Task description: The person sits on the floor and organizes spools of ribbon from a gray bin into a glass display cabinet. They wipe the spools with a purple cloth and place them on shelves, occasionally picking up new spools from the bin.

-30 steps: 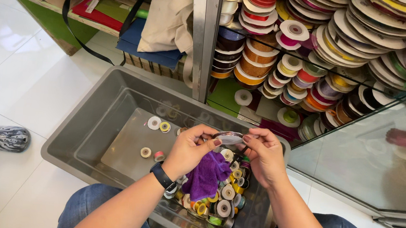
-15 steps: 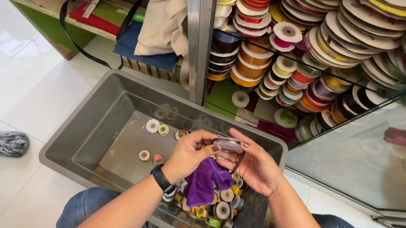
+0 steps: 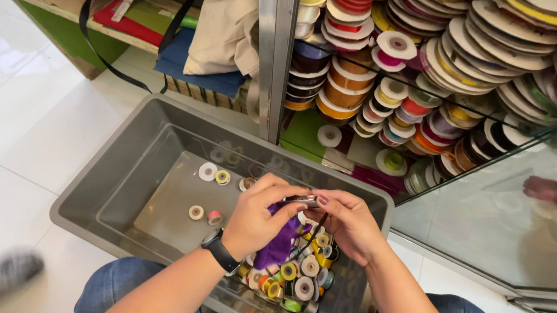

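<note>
Small ribbon spool [image 3: 301, 200] sat pinched between both hands, held just above the pile of spools [image 3: 295, 272] at the near right end of the grey plastic bin [image 3: 123, 163]. Spool looked flat, silvery-dark; colour hard to tell, mostly covered by fingers.

Left hand [image 3: 259, 218] was curled, thumb and fingertips closed on the spool's left edge. Black watch [image 3: 220, 249] on that wrist. Right hand [image 3: 350, 223] was curled too, fingertips pinching the spool's right edge. Hands nearly touched at the spool.

Purple cloth [image 3: 281, 244] hung below the left hand, lying on the pile. Pile was mixed small spools: yellow, green, white, orange, packed tight.

Loose spools lay apart on the bin floor, further left: a white one [image 3: 207, 171], a yellow one [image 3: 223, 176], a cream one [image 3: 196, 212], a pink one [image 3: 214, 218].

Bin rested on the person's lap, blue jeans [image 3: 119, 283] visible under it.

Beyond the bin: a metal post [image 3: 274, 55], and a glass display case [image 3: 490, 195] stacked with large ribbon rolls [image 3: 435, 49] in many colours. To the left, a cream tote bag [image 3: 225, 31] on a low shelf; white tile floor [image 3: 19, 127].
</note>
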